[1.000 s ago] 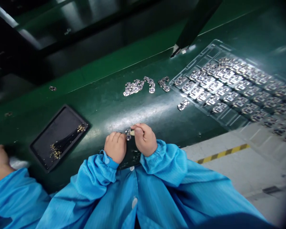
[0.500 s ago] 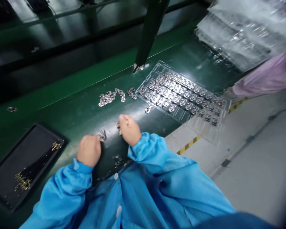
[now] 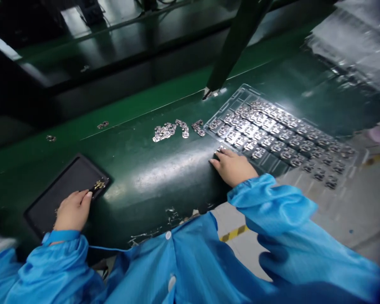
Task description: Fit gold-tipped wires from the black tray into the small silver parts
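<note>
Fingers: right hand (image 3: 234,168) narrow at silver circuit board (image 3: 221,148), beside clear plastic tray (image 3: 240,95), left corner; left hand (image 3: 72,210) at gold-tipped black wires (image 3: 99,184), black rectangular tray (image 3: 65,181), right corner | grips unclear | board likely light, stiff, fragile; pinch edges

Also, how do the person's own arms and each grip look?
The sleeves are blue, loose and gathered at their ends. The left grip and right grip wear no gloves; the left has a blue wristband, and a thin blue cord shows nearby.
</note>
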The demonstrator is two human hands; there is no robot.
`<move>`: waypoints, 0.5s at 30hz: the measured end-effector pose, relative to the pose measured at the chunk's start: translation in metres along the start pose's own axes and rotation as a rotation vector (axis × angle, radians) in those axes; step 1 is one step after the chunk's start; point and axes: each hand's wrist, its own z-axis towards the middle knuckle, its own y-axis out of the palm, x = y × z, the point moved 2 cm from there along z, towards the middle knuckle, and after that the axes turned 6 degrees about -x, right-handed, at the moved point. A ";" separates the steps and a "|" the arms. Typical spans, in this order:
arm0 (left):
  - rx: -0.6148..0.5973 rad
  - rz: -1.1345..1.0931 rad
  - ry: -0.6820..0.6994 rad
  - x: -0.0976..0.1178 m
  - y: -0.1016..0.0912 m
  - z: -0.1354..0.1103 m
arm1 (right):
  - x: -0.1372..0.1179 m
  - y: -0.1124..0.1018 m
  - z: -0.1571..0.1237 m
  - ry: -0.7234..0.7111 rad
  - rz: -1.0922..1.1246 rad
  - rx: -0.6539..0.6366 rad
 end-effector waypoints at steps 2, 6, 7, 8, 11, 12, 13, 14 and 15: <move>-0.074 0.009 -0.017 0.002 0.002 -0.002 | -0.001 0.000 -0.004 -0.050 -0.029 -0.012; -0.119 -0.005 -0.005 0.012 -0.004 -0.004 | -0.007 -0.012 -0.012 -0.046 -0.105 0.068; -0.099 -0.008 0.008 0.014 -0.006 -0.004 | -0.012 -0.016 -0.014 -0.037 -0.119 0.101; -0.080 -0.008 0.023 0.014 -0.008 -0.004 | -0.019 -0.021 -0.016 -0.042 -0.119 0.128; -0.038 0.013 0.061 0.016 -0.013 -0.006 | -0.052 -0.026 -0.021 -0.237 -0.027 0.090; -0.022 0.027 0.076 0.018 -0.015 -0.007 | -0.067 -0.023 -0.023 -0.355 0.019 0.033; 0.003 0.041 0.095 0.020 -0.016 -0.008 | -0.081 -0.019 -0.024 -0.481 0.056 -0.032; 0.037 0.056 0.122 0.025 -0.018 -0.009 | -0.095 -0.013 -0.026 -0.598 0.070 -0.094; 0.076 0.072 0.157 0.030 -0.020 -0.010 | -0.108 -0.006 -0.027 -0.689 0.074 -0.129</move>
